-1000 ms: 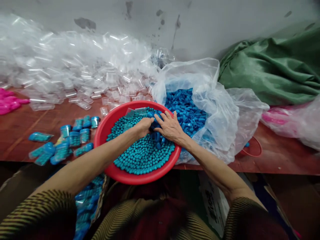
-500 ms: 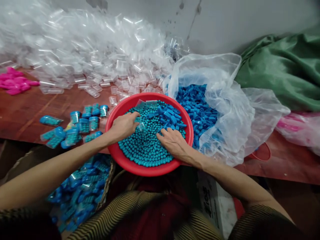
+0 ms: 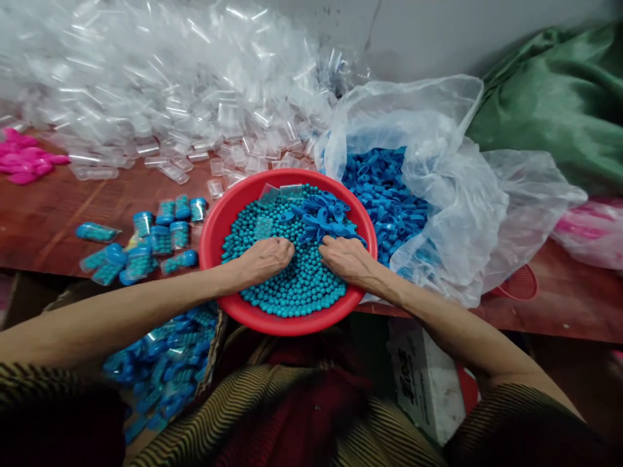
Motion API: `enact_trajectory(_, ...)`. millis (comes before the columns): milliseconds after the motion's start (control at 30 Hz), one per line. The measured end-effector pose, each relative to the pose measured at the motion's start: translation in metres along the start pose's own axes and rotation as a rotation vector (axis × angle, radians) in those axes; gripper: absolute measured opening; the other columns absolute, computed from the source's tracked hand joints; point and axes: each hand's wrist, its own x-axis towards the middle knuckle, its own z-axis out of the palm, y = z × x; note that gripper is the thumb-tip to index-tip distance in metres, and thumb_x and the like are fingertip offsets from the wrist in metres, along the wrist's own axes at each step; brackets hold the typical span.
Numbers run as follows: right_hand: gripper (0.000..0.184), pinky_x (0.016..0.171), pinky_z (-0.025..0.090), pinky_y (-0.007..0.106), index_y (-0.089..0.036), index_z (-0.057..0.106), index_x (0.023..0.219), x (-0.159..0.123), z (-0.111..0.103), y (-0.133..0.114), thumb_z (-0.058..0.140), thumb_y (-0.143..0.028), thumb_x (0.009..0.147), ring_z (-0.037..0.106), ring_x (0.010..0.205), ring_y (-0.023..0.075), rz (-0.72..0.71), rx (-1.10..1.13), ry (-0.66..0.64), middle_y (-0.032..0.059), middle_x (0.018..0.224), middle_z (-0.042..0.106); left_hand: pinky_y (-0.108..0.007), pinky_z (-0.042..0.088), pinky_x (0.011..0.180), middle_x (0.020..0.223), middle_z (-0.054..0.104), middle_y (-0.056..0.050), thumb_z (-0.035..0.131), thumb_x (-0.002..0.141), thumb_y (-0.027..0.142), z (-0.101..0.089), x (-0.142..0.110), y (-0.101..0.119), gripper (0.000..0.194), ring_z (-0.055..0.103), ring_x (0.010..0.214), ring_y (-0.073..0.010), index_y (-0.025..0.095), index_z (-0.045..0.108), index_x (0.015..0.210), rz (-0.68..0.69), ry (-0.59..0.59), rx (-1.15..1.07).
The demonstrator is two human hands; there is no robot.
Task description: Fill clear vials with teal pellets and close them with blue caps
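Note:
A red basin [image 3: 219,224] at the table's near edge holds a heap of small teal beads [image 3: 302,285], some blue caps [image 3: 324,217] and a few clear tubes [image 3: 291,191]. My left hand [image 3: 265,258] rests knuckles-up in the beads with its fingers curled under; what they hold is hidden. My right hand [image 3: 348,259] lies beside it, fingers bent down into the beads next to the blue caps. The two hands are a short gap apart near the basin's middle.
A clear bag of blue caps [image 3: 384,194] lies right of the basin. Clear tubes [image 3: 160,97] are heaped at the back left. Filled capped tubes [image 3: 146,243] lie left of the basin, more in a basket [image 3: 160,370] below. Pink pieces [image 3: 26,159], green cloth [image 3: 549,110].
Both hands have drawn toward the basin's middle and near side. The left fingers, which held a clear tube half a second ago, have curled down into the beads.

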Motion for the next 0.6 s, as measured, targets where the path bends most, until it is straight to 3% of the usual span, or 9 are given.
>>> enact_trajectory(167,0.023,0.056,0.034,0.027,-0.017,0.059,0.100,-0.002,0.000,0.008,0.043,-0.030,0.090,0.060,0.080,0.0190,-0.015,0.072,0.041,0.0075,0.099,0.061,-0.035,0.042,0.075,0.071,0.058,-0.007,0.049,0.074,0.008,0.008,0.041,0.014,0.008,0.057,0.077,-0.0220,0.013,0.055,0.075,-0.283,0.022,-0.872)
enact_trajectory(300,0.024,0.059,0.034,0.027,-0.015,0.055,0.107,-0.003,0.003,0.011,0.046,-0.024,0.087,0.059,0.083,0.0186,-0.014,0.143,0.049,0.0084,0.103,0.060,-0.030,0.043,0.065,0.059,0.055,-0.002,0.056,0.072,0.019,0.013,0.073,0.012,0.007,0.057,0.069,-0.0196,0.015,0.053,0.066,-0.333,-0.034,-1.179)
enact_trajectory(400,0.036,0.062,0.034,0.027,-0.015,0.047,0.120,-0.004,0.006,0.012,0.044,-0.016,0.084,0.058,0.084,0.0181,-0.021,0.226,0.073,0.0080,0.103,0.059,-0.029,0.045,0.063,0.064,0.059,-0.003,0.053,0.076,0.030,0.013,0.070,0.008,0.016,0.058,0.067,-0.0166,0.014,0.056,0.073,-0.324,-0.057,-1.411)
enact_trajectory(500,0.045,0.061,0.033,0.026,-0.019,0.037,0.130,-0.008,0.005,0.011,0.040,-0.015,0.085,0.058,0.083,0.0178,-0.003,0.297,0.061,0.0063,0.100,0.060,-0.029,0.045,0.069,0.076,0.063,-0.005,0.062,0.071,0.037,0.007,0.054,0.001,0.025,0.059,0.072,-0.0149,0.014,0.059,0.080,-0.301,-0.048,-1.599)
enact_trajectory(600,0.033,0.064,0.035,0.026,-0.015,0.046,0.121,-0.013,0.002,0.010,0.041,-0.017,0.088,0.058,0.087,0.0184,0.019,0.300,0.031,0.0078,0.103,0.061,-0.028,0.044,0.070,0.084,0.065,-0.005,0.074,0.062,0.036,0.000,0.040,-0.007,0.039,0.060,0.076,-0.0144,0.015,0.061,0.091,-0.357,-0.081,-1.857)
